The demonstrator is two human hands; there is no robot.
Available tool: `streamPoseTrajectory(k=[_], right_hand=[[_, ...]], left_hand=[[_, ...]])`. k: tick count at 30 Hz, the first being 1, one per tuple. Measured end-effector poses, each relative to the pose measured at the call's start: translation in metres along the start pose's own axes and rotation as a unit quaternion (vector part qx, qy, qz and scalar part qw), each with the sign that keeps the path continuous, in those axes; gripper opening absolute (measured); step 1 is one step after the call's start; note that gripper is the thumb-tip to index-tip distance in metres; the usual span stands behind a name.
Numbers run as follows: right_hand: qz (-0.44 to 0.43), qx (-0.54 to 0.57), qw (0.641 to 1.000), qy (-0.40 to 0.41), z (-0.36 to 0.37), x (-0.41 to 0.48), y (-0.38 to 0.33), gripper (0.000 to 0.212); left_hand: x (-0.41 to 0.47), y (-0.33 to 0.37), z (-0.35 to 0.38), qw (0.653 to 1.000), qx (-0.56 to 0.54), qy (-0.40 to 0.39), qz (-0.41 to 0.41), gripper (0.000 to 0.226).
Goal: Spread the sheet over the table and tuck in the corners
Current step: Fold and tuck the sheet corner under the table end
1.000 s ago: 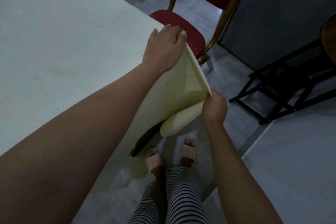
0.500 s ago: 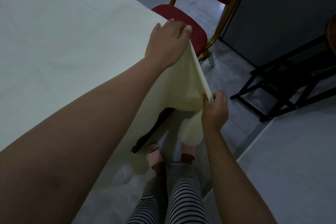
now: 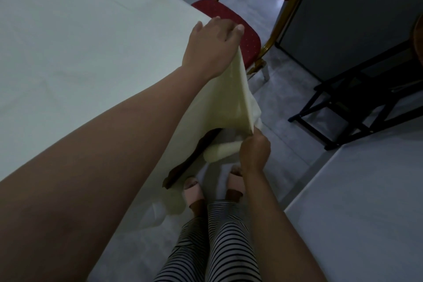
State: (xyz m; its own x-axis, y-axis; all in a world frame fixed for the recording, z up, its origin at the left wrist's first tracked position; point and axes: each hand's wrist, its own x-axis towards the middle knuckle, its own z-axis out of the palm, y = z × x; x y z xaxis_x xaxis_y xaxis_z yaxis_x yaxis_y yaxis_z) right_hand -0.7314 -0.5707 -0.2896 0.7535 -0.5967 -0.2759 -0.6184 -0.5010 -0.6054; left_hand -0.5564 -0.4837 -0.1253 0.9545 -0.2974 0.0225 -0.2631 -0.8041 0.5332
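A pale cream sheet (image 3: 75,48) lies flat over the table top, filling the left half of the view. My left hand (image 3: 212,47) presses down on the sheet at the table's near right corner, with a fold of cloth caught under the thumb. From there a taut flap of sheet (image 3: 231,103) hangs down. My right hand (image 3: 254,151) is below the table edge, shut on the lower end of that flap, which is rolled up beside it. A dark table leg (image 3: 190,162) shows under the lifted cloth.
A red padded chair (image 3: 231,23) with a gold frame stands just behind the corner. A black folding stand (image 3: 357,107) sits on the floor to the right. A second pale surface (image 3: 366,213) is at the lower right. My feet are on the grey floor below.
My right hand has dropped lower and pulled the flap's end down and inward, towards the table leg. The flap now hangs steeper and tighter. My left hand stays pressed on the corner.
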Motion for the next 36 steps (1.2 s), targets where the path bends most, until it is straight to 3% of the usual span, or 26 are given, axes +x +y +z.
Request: streamPoseTrajectory(k=[2,7,10,12,14,17,20,22,25,29,33,36], right_hand=[[0.012,-0.014,1.0,0.007,-0.008,0.003,0.002,0.02],[-0.062,-0.02,0.995,0.071,-0.024,-0.026,-0.001,0.021],[-0.084,0.046,0.98,0.176,-0.028,-0.021,-0.014,0.015],[-0.086,0.063,0.973,0.202,-0.022,-0.017,-0.005,0.027],[-0.123,-0.023,0.981,0.149,-0.006,-0.028,0.02,0.038],[-0.113,-0.095,0.989,0.007,0.026,-0.053,0.054,0.033],[-0.122,-0.31,0.931,-0.151,0.053,-0.058,0.079,0.027],[-0.078,-0.37,0.902,-0.206,0.057,-0.055,0.087,0.021],[-0.083,-0.313,0.927,-0.188,0.046,-0.039,0.07,0.024],[-0.11,-0.096,0.987,-0.06,0.01,-0.004,-0.003,0.022],[-0.142,0.069,0.983,0.088,-0.031,0.039,-0.083,0.057],[-0.213,0.084,0.97,0.076,-0.038,0.059,-0.12,0.068]], left_hand=[[0.0,0.0,0.001,1.0,0.001,0.0,-0.001,0.035],[0.0,-0.001,0.001,1.0,-0.005,0.002,-0.007,0.039],[-0.001,0.001,0.0,1.0,-0.014,0.014,-0.011,0.039],[-0.001,0.002,0.0,1.0,-0.016,0.013,-0.015,0.038],[-0.001,0.002,0.0,1.0,-0.01,0.012,-0.01,0.038],[-0.004,0.005,0.0,1.0,0.01,0.015,0.016,0.04],[-0.005,0.007,-0.004,1.0,-0.006,0.009,0.016,0.042],[-0.006,0.007,-0.004,1.0,-0.026,-0.001,0.009,0.042],[-0.009,0.008,-0.008,0.995,-0.095,-0.016,-0.011,0.043],[-0.013,0.01,-0.02,0.981,-0.188,0.01,-0.049,0.047],[-0.011,0.0,-0.023,0.997,-0.067,-0.026,0.01,0.046],[-0.011,-0.011,-0.016,0.999,-0.023,-0.045,0.012,0.049]])
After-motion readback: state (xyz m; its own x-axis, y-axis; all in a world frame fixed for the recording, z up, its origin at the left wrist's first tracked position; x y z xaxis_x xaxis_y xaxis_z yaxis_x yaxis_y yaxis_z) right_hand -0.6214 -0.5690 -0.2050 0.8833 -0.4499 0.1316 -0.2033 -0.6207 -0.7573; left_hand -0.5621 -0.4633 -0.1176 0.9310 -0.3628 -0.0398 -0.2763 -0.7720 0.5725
